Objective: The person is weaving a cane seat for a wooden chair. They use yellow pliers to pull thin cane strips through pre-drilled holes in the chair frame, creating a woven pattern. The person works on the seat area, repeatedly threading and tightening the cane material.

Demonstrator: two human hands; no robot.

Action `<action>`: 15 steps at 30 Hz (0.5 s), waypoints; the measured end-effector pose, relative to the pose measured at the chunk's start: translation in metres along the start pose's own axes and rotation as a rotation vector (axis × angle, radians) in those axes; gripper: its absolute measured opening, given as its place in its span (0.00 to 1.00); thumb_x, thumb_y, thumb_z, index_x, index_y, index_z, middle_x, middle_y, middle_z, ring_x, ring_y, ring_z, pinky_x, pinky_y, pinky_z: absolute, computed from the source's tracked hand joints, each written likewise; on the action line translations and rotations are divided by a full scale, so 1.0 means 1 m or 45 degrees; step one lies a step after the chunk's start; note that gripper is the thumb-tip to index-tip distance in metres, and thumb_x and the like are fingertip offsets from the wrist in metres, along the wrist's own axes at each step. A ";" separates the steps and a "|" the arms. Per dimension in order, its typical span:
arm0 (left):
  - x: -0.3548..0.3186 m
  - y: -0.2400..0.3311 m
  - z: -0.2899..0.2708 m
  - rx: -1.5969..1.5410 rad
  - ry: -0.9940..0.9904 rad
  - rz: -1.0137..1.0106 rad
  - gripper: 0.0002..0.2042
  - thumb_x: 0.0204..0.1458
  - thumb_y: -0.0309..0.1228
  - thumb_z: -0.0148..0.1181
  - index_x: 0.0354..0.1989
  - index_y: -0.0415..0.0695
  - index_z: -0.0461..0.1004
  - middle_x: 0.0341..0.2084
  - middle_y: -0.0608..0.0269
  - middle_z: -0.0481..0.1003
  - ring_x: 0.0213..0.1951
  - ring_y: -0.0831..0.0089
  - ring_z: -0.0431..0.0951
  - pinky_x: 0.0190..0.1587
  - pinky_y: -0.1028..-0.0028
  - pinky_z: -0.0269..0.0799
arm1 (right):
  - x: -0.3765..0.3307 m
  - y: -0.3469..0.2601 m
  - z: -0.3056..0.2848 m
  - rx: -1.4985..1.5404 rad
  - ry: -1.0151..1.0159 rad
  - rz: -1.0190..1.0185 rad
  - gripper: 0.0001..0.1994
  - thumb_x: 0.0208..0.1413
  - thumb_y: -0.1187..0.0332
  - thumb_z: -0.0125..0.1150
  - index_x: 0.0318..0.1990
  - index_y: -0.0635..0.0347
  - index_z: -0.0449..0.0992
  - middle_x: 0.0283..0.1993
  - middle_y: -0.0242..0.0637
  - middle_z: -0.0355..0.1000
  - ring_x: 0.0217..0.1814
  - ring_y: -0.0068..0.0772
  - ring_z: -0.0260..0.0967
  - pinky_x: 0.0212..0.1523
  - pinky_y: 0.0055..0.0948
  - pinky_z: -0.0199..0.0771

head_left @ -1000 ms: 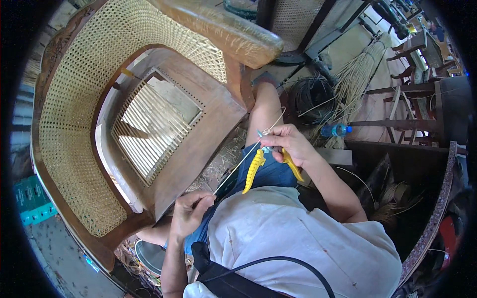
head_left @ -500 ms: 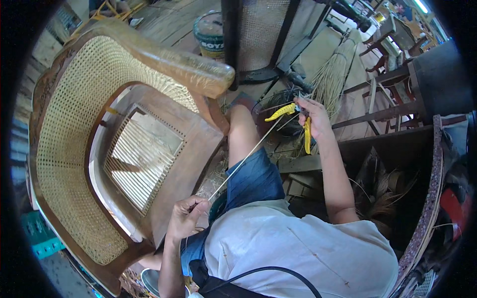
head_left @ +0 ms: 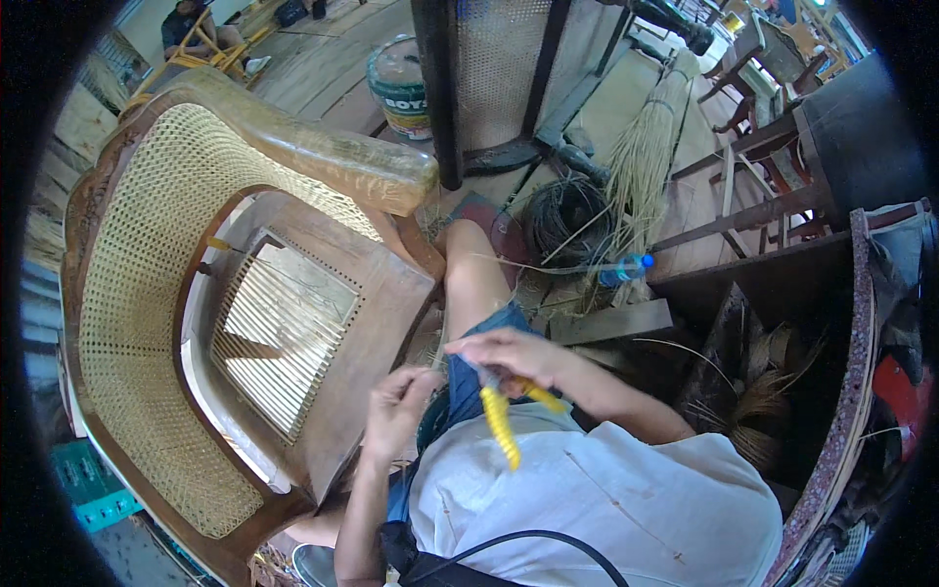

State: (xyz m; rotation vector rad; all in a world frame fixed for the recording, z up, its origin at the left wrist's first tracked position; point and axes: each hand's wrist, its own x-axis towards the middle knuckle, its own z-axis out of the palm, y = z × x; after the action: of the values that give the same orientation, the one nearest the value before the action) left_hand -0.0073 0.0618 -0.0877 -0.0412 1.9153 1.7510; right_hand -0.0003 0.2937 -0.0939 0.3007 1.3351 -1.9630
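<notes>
Yellow-handled pliers (head_left: 504,423) in right hand (head_left: 509,354) grip.

Chair (head_left: 147,323): lay tipped to the person's left, its seat frame facing them.
Seat strands (head_left: 279,338): stretched inside the seat frame.
Left hand (head_left: 396,411): sat just beside the seat frame's near edge.
Right hand (head_left: 514,357): sat to the right of the left hand, close above the lap.
Pliers (head_left: 504,421): hung from the right hand, handles pointing down.
Bucket (head_left: 401,83): stood on the floor beyond the chair.
Cane bundle (head_left: 641,166): lay on the floor ahead, right of the bucket.
Bottle (head_left: 621,269): lay on the floor below the cane bundle.
</notes>
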 end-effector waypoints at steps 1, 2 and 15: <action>0.002 0.001 0.005 0.043 -0.076 0.032 0.06 0.57 0.26 0.56 0.34 0.37 0.78 0.25 0.72 0.74 0.27 0.87 0.68 0.30 0.84 0.65 | 0.006 0.003 0.015 0.091 -0.022 -0.035 0.18 0.59 0.57 0.54 0.52 0.58 0.74 0.23 0.26 0.65 0.13 0.16 0.58 0.12 0.18 0.57; 0.008 0.005 0.007 0.089 -0.134 0.084 0.06 0.56 0.26 0.56 0.34 0.37 0.78 0.25 0.72 0.75 0.27 0.87 0.68 0.30 0.84 0.65 | 0.012 0.007 0.017 0.089 0.025 -0.077 0.17 0.59 0.58 0.54 0.49 0.59 0.76 0.22 0.26 0.65 0.13 0.17 0.59 0.11 0.18 0.56; 0.001 -0.002 0.004 0.007 -0.044 0.044 0.09 0.56 0.33 0.58 0.35 0.41 0.79 0.20 0.74 0.71 0.21 0.86 0.66 0.24 0.82 0.63 | -0.008 -0.036 0.002 -0.125 0.011 -0.020 0.19 0.53 0.65 0.60 0.53 0.58 0.73 0.31 0.27 0.71 0.16 0.16 0.63 0.16 0.17 0.64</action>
State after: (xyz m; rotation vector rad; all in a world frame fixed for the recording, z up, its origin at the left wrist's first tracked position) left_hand -0.0055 0.0655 -0.0902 0.0241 1.9072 1.7573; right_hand -0.0191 0.3026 -0.0631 0.2524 1.4385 -1.9035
